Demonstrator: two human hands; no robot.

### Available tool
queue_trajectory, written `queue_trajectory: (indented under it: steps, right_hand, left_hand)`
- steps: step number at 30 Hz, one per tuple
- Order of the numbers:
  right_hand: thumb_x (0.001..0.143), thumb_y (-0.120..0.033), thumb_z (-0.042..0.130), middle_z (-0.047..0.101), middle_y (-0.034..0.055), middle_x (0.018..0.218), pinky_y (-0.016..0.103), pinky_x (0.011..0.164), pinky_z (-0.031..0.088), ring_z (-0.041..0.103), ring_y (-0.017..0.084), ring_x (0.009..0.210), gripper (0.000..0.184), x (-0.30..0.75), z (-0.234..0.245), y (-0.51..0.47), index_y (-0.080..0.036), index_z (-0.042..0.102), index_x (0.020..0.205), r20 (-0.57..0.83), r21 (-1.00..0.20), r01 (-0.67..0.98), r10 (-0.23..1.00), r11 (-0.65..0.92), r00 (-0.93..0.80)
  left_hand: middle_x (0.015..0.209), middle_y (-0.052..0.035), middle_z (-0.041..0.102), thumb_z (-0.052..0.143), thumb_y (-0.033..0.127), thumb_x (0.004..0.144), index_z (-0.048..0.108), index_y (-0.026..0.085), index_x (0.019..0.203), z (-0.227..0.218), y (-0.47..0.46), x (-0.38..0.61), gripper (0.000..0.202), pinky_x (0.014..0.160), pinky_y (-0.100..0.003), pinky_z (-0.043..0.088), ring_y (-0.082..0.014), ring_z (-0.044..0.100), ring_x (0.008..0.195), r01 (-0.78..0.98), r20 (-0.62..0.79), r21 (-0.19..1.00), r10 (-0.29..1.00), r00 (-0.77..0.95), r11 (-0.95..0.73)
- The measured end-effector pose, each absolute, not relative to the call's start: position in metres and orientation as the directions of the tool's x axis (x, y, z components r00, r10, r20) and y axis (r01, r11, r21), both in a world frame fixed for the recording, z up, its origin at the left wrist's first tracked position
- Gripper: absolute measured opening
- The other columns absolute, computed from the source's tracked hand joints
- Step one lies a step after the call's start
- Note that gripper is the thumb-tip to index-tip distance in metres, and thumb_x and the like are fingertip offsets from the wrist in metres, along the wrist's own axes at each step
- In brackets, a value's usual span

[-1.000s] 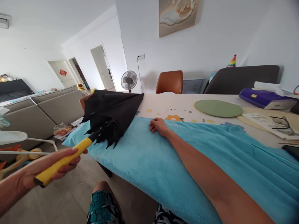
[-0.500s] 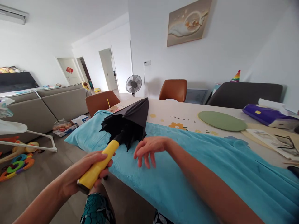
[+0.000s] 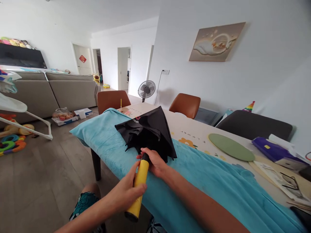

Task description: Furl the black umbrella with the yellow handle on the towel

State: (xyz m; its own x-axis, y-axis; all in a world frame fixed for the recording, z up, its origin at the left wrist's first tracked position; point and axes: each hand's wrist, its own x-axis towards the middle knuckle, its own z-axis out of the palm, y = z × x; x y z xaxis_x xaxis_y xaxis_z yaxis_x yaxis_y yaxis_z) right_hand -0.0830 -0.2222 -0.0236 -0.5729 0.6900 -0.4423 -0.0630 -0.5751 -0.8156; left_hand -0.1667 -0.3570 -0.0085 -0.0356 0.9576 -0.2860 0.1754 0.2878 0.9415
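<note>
A black umbrella (image 3: 150, 129) with a yellow handle lies half-folded, its loose canopy pointing away from me over the table. My left hand (image 3: 132, 189) is wrapped round the yellow handle (image 3: 141, 174), whose dark end cap points down toward me. Up at the black shaft, just under the canopy's edge, my right hand (image 3: 155, 161) is closed round it; part of its fingers is hidden behind the shaft. Beneath the umbrella a light-blue cloth (image 3: 194, 168) covers the near side of the table.
On the white table (image 3: 167, 121) lie a green oval mat (image 3: 230, 147), a purple tissue pack (image 3: 272, 149) and glasses (image 3: 290, 181). Brown chairs (image 3: 186, 105) stand beyond, with a fan (image 3: 146, 89) behind. At left are a grey sofa (image 3: 73, 89) and floor toys (image 3: 12, 144).
My right hand has moved from hanging free over the cloth to the umbrella shaft. The umbrella and my left hand have shifted right, and the canopy is spread wider. The view has turned.
</note>
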Motion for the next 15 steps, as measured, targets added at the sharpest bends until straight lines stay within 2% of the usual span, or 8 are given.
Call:
queue_trajectory:
  steps: [2, 4, 6, 8, 10, 12, 13, 15]
  right_hand:
    - [0.071, -0.024, 0.062, 0.062, 0.0041, 0.063, 0.033, 0.049, 0.05, 0.057, 0.015, 0.046, 0.019, -0.08, -0.028, -0.225, -0.017, 0.044, 0.07, -0.442, -0.809, -0.093, 0.705, -0.581, -0.555]
    - [0.069, -0.023, 0.064, 0.06, 0.003, 0.06, 0.034, 0.05, 0.051, 0.058, 0.016, 0.048, 0.021, -0.077, -0.031, -0.226, -0.016, 0.045, 0.067, -0.417, -0.81, -0.126, 0.714, -0.572, -0.563]
    - [0.068, -0.025, 0.065, 0.059, 0.0031, 0.059, 0.034, 0.05, 0.051, 0.058, 0.017, 0.05, 0.021, -0.075, -0.033, -0.227, -0.015, 0.047, 0.064, -0.388, -0.814, -0.145, 0.712, -0.562, -0.585]
    - [0.069, -0.027, 0.064, 0.059, 0.0038, 0.06, 0.034, 0.05, 0.051, 0.058, 0.017, 0.05, 0.021, -0.075, -0.035, -0.227, -0.014, 0.049, 0.063, -0.366, -0.815, -0.155, 0.704, -0.558, -0.609]
    - [0.069, -0.028, 0.065, 0.059, 0.0038, 0.06, 0.034, 0.049, 0.051, 0.058, 0.017, 0.05, 0.022, -0.075, -0.036, -0.227, -0.014, 0.05, 0.063, -0.344, -0.815, -0.173, 0.702, -0.553, -0.624]
    - [0.068, -0.028, 0.065, 0.059, 0.0036, 0.061, 0.035, 0.05, 0.051, 0.058, 0.017, 0.051, 0.021, -0.074, -0.036, -0.227, -0.014, 0.05, 0.064, -0.321, -0.813, -0.19, 0.696, -0.551, -0.642]
    - [0.068, -0.028, 0.065, 0.059, 0.0036, 0.062, 0.035, 0.051, 0.052, 0.058, 0.016, 0.051, 0.021, -0.074, -0.036, -0.227, -0.014, 0.05, 0.065, -0.311, -0.812, -0.197, 0.693, -0.549, -0.65]
    - [0.068, -0.027, 0.064, 0.059, 0.0038, 0.063, 0.036, 0.051, 0.052, 0.058, 0.017, 0.052, 0.019, -0.073, -0.035, -0.227, -0.014, 0.051, 0.066, -0.3, -0.81, -0.204, 0.688, -0.549, -0.66]
  left_hand:
    - [0.092, -0.004, 0.057, 0.045, 0.04, 0.081, 0.017, 0.022, 0.14, -0.02, -0.357, -0.163, 0.068, 0.061, -0.024, 0.042, -0.0148, 0.053, 0.071, 0.229, -0.27, 0.934, 0.962, -0.049, 0.274]
    - [0.086, -0.0041, 0.058, 0.039, 0.047, 0.084, 0.031, 0.023, 0.135, -0.031, -0.36, -0.166, 0.057, 0.058, -0.025, 0.04, -0.0151, 0.053, 0.067, 0.295, -0.198, 0.929, 0.974, -0.113, 0.223]
    - [0.079, -0.0034, 0.059, 0.036, 0.05, 0.084, 0.05, 0.023, 0.117, -0.043, -0.364, -0.181, 0.045, 0.057, -0.025, 0.039, -0.0149, 0.052, 0.063, 0.377, -0.072, 0.91, 0.963, -0.261, 0.171]
    - [0.071, -0.0026, 0.058, 0.037, 0.05, 0.083, 0.058, 0.022, 0.092, -0.06, -0.37, -0.206, 0.036, 0.061, -0.025, 0.04, -0.0157, 0.053, 0.064, 0.465, 0.054, 0.864, 0.884, -0.464, 0.192]
    - [0.068, -0.0022, 0.059, 0.041, 0.049, 0.081, 0.058, 0.023, 0.086, -0.085, -0.375, -0.241, 0.031, 0.062, -0.027, 0.04, -0.0184, 0.055, 0.066, 0.493, 0.062, 0.803, 0.777, -0.627, 0.334]
    - [0.085, -0.0048, 0.063, 0.044, 0.045, 0.078, 0.058, 0.023, 0.091, -0.12, -0.378, -0.279, 0.029, 0.063, -0.03, 0.04, -0.0238, 0.058, 0.078, 0.508, 0.046, 0.708, 0.686, -0.726, 0.49]
    - [0.096, -0.0076, 0.062, 0.045, 0.043, 0.077, 0.059, 0.022, 0.092, -0.141, -0.378, -0.297, 0.03, 0.065, -0.032, 0.041, -0.0274, 0.057, 0.088, 0.527, 0.04, 0.669, 0.682, -0.73, 0.525]
    - [0.1, -0.016, 0.06, 0.043, 0.036, 0.075, 0.059, 0.013, 0.091, -0.184, -0.373, -0.328, 0.032, 0.075, -0.037, 0.042, -0.0322, 0.056, 0.096, 0.514, -0.036, 0.594, 0.659, -0.751, 0.619]
